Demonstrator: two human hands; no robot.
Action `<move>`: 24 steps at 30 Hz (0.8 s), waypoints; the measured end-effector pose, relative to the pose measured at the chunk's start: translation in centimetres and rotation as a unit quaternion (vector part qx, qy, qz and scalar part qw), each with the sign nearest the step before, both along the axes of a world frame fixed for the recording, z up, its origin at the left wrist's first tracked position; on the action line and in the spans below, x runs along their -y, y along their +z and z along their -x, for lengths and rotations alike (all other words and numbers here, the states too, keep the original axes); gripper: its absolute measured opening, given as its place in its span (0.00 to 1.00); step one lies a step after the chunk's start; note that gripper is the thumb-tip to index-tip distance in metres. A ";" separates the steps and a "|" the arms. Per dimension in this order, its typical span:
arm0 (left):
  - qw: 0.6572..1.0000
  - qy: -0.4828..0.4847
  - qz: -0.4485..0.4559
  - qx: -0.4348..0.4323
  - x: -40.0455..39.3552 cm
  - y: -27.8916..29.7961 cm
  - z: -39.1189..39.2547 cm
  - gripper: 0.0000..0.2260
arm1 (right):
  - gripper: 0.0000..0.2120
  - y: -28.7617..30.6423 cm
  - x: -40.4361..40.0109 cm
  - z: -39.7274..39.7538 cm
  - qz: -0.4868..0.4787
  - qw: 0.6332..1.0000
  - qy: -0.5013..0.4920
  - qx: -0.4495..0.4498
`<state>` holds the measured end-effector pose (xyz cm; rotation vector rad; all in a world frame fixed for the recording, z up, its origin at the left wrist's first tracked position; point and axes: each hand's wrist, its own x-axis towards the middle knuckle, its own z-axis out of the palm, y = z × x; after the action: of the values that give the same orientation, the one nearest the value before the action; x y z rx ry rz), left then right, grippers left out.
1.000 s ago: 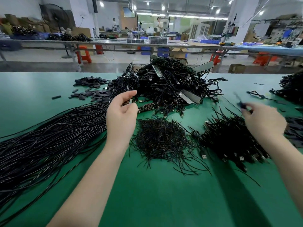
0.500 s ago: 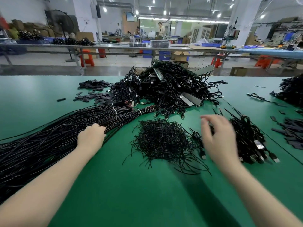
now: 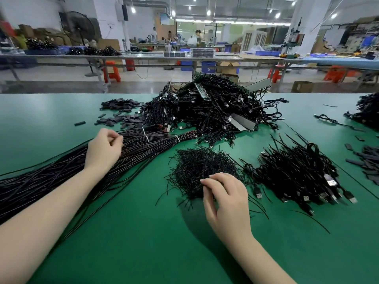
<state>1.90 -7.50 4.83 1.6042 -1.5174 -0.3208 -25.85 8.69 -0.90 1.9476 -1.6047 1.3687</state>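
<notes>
A thick bundle of long black wires lies across the left of the green table, bound near its far end with white ties. My left hand rests on this bundle, its fingers curled and pinching at a wire near the top. A loose pile of short black ties sits in the middle. My right hand is at the pile's near edge, with curled fingers and thumb pinching some ties.
A heap of bundled USB cables lies to the right of the ties. A big tangle of cables and grey trays rises behind. Flat black pieces are scattered at the far left and the right edge.
My left hand dropped from the air onto the wire bundle, then slid up it. My right hand swept from the far right in to the near edge of the tie pile.
</notes>
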 end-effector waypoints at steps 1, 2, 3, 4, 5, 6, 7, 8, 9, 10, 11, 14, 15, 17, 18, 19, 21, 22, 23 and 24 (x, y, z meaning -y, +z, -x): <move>0.997 0.000 0.064 0.045 -0.9 0.7 0.1 0.05 | 0.11 0.7 0.2 -0.4 0.001 1.000 0.004 0.011; 0.987 -0.015 0.123 0.101 -2.1 1.3 0.3 0.04 | 0.15 1.6 0.6 -1.0 -0.001 1.000 0.011 0.013; 0.973 -0.041 0.171 0.149 -3.6 1.9 0.7 0.03 | 0.20 2.7 1.0 -1.8 -0.006 1.000 0.018 0.004; 0.960 -0.070 0.203 0.181 -5.1 2.3 1.3 0.03 | 0.26 3.9 1.6 -2.7 -0.017 0.999 0.022 -0.019; 0.948 -0.093 0.228 0.201 -6.4 2.6 1.8 0.03 | 0.31 5.2 2.2 -3.7 -0.036 0.998 0.024 -0.052; 0.935 -0.112 0.257 0.218 -7.5 2.7 2.2 0.03 | 0.36 6.5 2.9 -4.8 -0.062 0.994 0.023 -0.091; 0.920 -0.129 0.288 0.232 -8.5 2.7 2.6 0.04 | 0.38 7.8 3.6 -5.9 -0.088 0.986 0.018 -0.137; 0.908 -0.146 0.313 0.239 -9.2 2.6 2.9 0.04 | 0.34 8.9 4.3 -6.8 -0.112 0.974 0.012 -0.195; 0.902 -0.159 0.327 0.233 -9.7 2.6 2.9 0.05 | 0.26 10.0 5.1 -7.6 -0.122 0.959 0.020 -0.254; 0.906 -0.163 0.326 0.216 -9.9 2.6 2.6 0.06 | 0.17 11.2 5.5 -8.2 -0.136 0.943 0.045 -0.299; 0.917 -0.159 0.311 0.194 -9.9 2.7 2.2 0.07 | 0.11 12.4 5.9 -8.4 -0.164 0.932 0.083 -0.313; 0.951 -0.135 0.217 0.176 -9.1 2.7 0.0 0.05 | 0.12 16.6 6.6 -6.8 -0.186 0.936 0.129 -0.269; 0.957 -0.132 0.178 0.189 -8.7 2.5 -1.0 0.06 | 0.13 18.0 6.8 -5.5 -0.161 0.941 0.104 -0.277; 0.960 -0.134 0.107 0.222 -8.0 2.2 -3.1 0.13 | 0.12 20.2 7.4 -1.5 -0.124 0.946 0.020 -0.298; 0.959 -0.135 0.078 0.234 -7.7 2.0 -4.1 0.15 | 0.11 21.0 7.6 1.0 -0.108 0.946 -0.029 -0.304; 0.959 -0.137 0.055 0.243 -7.5 1.8 -5.0 0.16 | 0.11 21.5 7.5 3.7 -0.093 0.945 -0.075 -0.305; 0.957 -0.150 0.028 0.247 -7.2 1.5 -6.3 0.13 | 0.10 21.1 7.1 9.1 -0.105 0.939 -0.142 -0.294; 0.957 -0.161 0.022 0.242 -7.1 1.3 -6.6 0.11 | 0.10 20.3 6.7 11.5 -0.134 0.936 -0.165 -0.281; 0.958 -0.171 0.018 0.228 -7.0 1.2 -6.6 0.10 | 0.10 19.1 6.6 13.7 -0.183 0.926 -0.193 -0.266; 0.964 -0.173 0.018 0.199 -6.9 1.2 -6.2 0.09 | 0.10 17.6 6.4 15.7 -0.252 0.907 -0.220 -0.256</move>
<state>8.14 -0.59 6.05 1.4265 -2.1072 -0.1627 -41.59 2.32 16.72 1.7980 -2.0550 0.2426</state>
